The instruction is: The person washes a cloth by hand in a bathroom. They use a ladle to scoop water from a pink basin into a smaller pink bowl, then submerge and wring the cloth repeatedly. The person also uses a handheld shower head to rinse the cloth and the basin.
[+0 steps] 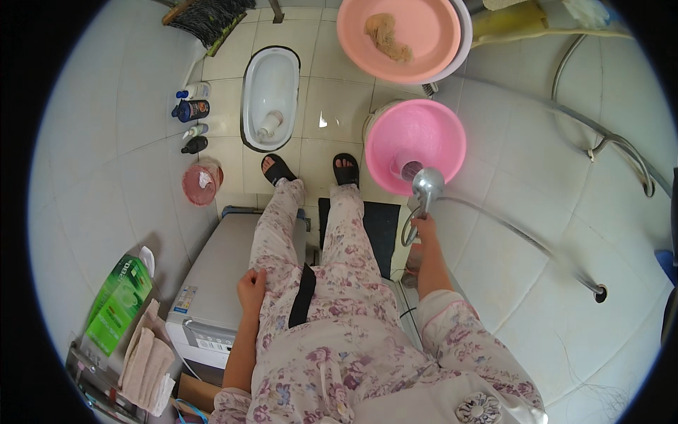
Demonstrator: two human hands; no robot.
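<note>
My right hand (425,227) grips the handle of a chrome shower head (428,183). The shower head tilts over the near rim of a pink plastic basin (384,127). Below it, what looks like a spray of water (410,170) falls into the basin, where shallow water seems to lie. A metal shower hose (498,220) runs from the handle toward the tiled wall on the right. My left hand (251,289) hangs beside my left thigh with its fingers curled in, against the floral trousers (286,241). Nothing shows in it.
A peach basin (424,26) holding a tan cloth (389,40) stands farther ahead. A squat toilet (270,79) is set in the tiled floor. Several bottles (192,110) and a red bin (201,185) line the left wall. A grey washing machine (228,265) stands at my left.
</note>
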